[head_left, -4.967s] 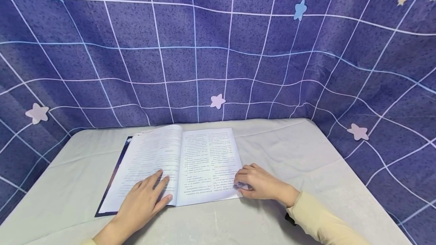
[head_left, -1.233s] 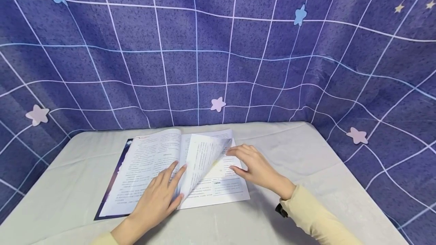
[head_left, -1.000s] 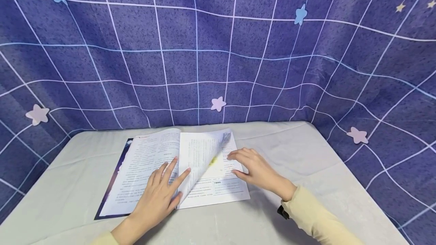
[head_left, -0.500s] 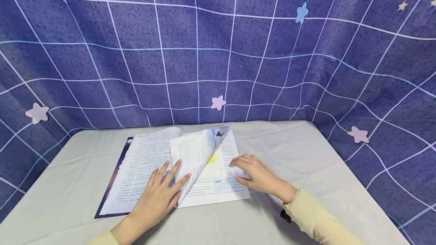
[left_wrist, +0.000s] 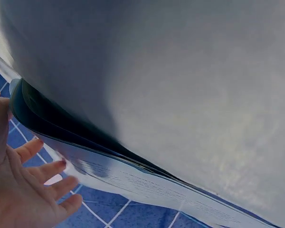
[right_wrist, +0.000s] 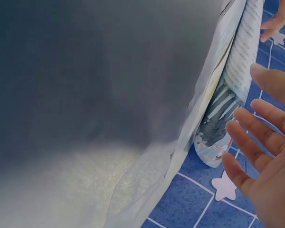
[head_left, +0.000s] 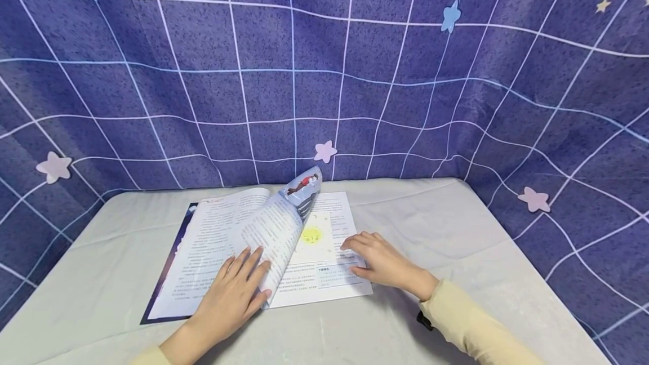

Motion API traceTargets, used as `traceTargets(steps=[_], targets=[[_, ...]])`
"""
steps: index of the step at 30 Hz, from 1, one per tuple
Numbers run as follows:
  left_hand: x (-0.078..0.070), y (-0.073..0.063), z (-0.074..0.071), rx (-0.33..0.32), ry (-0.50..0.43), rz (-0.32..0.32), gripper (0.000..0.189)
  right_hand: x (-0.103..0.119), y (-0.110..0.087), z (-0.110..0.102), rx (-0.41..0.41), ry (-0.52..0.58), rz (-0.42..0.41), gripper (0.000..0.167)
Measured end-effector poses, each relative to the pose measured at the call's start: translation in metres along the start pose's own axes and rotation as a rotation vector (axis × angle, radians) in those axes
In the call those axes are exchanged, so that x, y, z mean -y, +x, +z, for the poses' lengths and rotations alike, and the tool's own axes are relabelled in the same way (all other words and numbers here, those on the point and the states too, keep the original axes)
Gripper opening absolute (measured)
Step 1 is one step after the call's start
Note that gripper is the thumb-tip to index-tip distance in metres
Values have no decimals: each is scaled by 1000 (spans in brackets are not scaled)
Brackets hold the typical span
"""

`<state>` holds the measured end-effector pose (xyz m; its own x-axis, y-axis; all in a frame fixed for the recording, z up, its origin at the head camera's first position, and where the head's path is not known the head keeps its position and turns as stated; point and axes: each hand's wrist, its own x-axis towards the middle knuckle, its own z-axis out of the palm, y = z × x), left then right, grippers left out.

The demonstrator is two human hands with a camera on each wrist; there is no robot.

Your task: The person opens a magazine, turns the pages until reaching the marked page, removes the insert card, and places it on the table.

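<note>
An open book with dark-edged covers lies on the table. One of its pages is lifted and curls over toward the left side, its far corner showing a picture of a figure in red. My left hand rests with spread, straight fingers on the left side and the lower part of that page, near the spine. Over the right edge of the book hovers my right hand, fingers loosely bent and nothing held. Beneath it the right page shows a yellow sun drawing and printed text. In the right wrist view the lifted page stands beyond the fingers.
A pale grey cloth covers the table. Behind and to the sides hangs a purple-blue curtain with a grid and stars. Something small and black sits under the right sleeve.
The page has swung from the right side leftward, its far corner rising, uncovering the sun drawing. My right hand has let go of it; my left hand shifted right, then slightly back.
</note>
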<state>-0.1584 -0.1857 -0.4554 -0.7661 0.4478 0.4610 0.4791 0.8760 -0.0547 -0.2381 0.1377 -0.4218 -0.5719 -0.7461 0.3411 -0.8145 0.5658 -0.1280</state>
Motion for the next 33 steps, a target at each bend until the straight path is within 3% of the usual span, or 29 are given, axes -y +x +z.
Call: traceTargets(steps=[12,16,24,33], targets=[[-2,-3,-5,81,7,-62,53,-3,9,0,30,10,25,41],[-2,-4,-6,77,22,-63,54,-4,13,0,38,15,45,41],[-1,-9,-5,10,43,-31,55,-8,24,3,50,30,68,40],[3,-10,-8,27,60,-87,57,-17,38,6,45,19,79,42]])
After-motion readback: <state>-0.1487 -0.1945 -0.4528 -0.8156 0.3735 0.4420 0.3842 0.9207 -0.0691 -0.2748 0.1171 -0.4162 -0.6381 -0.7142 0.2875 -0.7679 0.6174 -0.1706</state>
